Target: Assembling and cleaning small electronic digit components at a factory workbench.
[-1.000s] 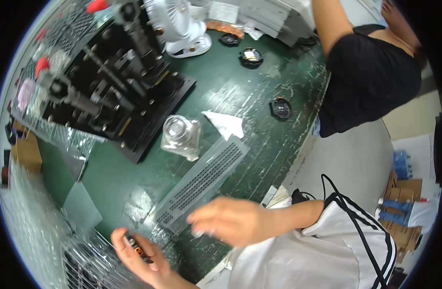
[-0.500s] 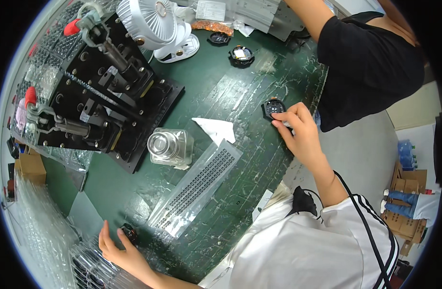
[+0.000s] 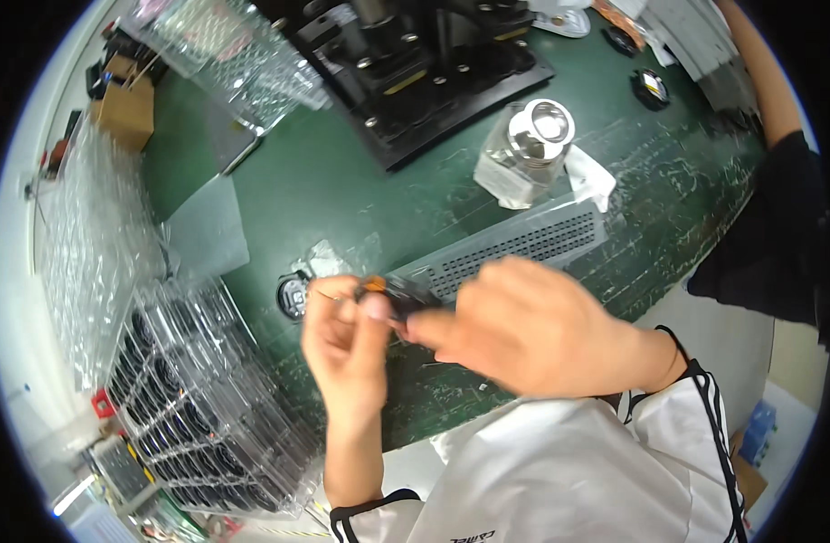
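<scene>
In front of me my left hand [image 3: 347, 348] pinches a small black housing [image 3: 406, 297] between thumb and fingers; an orange bit [image 3: 373, 284] shows at its left end. My right hand [image 3: 532, 330], smeared by motion, is curled with its fingertips against the housing's right side. Fingers and blur hide most of the piece. Just left of my left hand a round black part [image 3: 293, 295] lies on the green table [image 3: 288, 190], beside a crumpled clear film [image 3: 326, 258]. Beyond my hands lies a clear sleeve holding a sheet of small black pieces [image 3: 523, 246].
A clear jar with a metal top [image 3: 523, 154] stands beside a white folded paper [image 3: 589, 178]. A black clamp fixture [image 3: 433, 81] fills the far side. Clear trays of round black parts [image 3: 189, 398] are stacked at left. At right is another person's black sleeve [image 3: 768, 235].
My view has swung left. My right hand has brought the black part from the table's right side to my left hand, which has left the area by the trays. Both hands now meet at the piece.
</scene>
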Demonstrator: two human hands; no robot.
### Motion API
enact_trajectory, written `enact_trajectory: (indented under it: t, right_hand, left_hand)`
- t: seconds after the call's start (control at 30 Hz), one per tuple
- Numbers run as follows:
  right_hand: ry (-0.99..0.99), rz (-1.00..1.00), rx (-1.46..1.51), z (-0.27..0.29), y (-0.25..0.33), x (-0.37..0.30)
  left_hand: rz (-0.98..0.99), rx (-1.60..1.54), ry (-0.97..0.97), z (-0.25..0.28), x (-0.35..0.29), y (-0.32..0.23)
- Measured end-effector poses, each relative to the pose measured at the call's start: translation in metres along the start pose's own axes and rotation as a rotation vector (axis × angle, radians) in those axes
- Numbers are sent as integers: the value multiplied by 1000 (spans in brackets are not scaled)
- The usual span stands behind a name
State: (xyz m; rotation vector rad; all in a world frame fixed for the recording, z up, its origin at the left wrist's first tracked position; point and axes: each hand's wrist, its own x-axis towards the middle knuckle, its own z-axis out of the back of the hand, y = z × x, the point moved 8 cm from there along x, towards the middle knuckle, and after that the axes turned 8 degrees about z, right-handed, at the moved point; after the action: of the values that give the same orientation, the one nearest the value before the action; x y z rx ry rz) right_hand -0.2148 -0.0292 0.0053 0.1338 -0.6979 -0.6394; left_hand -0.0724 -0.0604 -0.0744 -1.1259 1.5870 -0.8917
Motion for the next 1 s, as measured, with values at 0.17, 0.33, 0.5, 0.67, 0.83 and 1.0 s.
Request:
enact_trajectory:
  t: [0.17, 0.33, 0.5, 0.67, 0.83, 1.0]
  right_hand:
    - [239, -245, 268, -27, -54, 16]
    - [284, -314, 284, -47, -68, 3]
    - [254, -250, 171, -52, -62, 4]
    - [246, -223, 30, -52, -52, 7]
    - [64, -329, 14, -51, -61, 1]
    - [103, -274, -38, -53, -53, 2]
  left_hand:
    - [-127, 10, -166, 36, 11, -18]
    - [-29, -116, -89, 21, 14, -12]
    - [14, -81, -57, 14, 14, -6]
    - [42, -84, -80, 14, 19, 2]
    - [91, -75, -90, 15, 25, 14]
    - [91, -98, -91, 17, 24, 15]
